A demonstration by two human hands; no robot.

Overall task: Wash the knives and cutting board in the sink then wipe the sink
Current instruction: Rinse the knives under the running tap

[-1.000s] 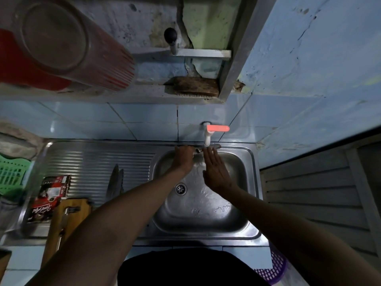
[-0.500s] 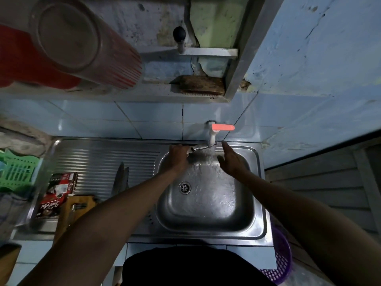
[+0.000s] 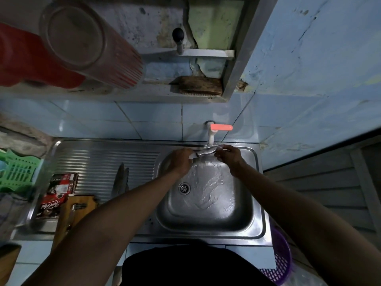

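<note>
Over the back of the steel sink basin (image 3: pixel 208 219), my left hand (image 3: pixel 180 161) grips the handle end of a small knife (image 3: pixel 205 152) under the white tap (image 3: pixel 211 137). My right hand (image 3: pixel 227 156) pinches the blade's far end with thumb and fingers. Water runs over the blade and spreads across the basin floor. Two more knives (image 3: pixel 120 180) lie on the ribbed drainboard (image 3: pixel 99 162). A wooden cutting board (image 3: pixel 76 211) lies at the drainboard's front edge, partly behind my left forearm.
A red-and-black packet (image 3: pixel 56 195) lies left on the drainboard. A green basket (image 3: pixel 17 172) stands far left, a purple basket (image 3: pixel 278 263) low on the right. Overhead a shelf holds a red ribbed cup (image 3: pixel 90 44) and a wooden brush (image 3: pixel 199 85). The tap's orange lever (image 3: pixel 221 127) points right.
My right hand moved from flat beside the left hand out to the right, then back in onto the blade. The knife now lies crosswise under the tap between both hands.
</note>
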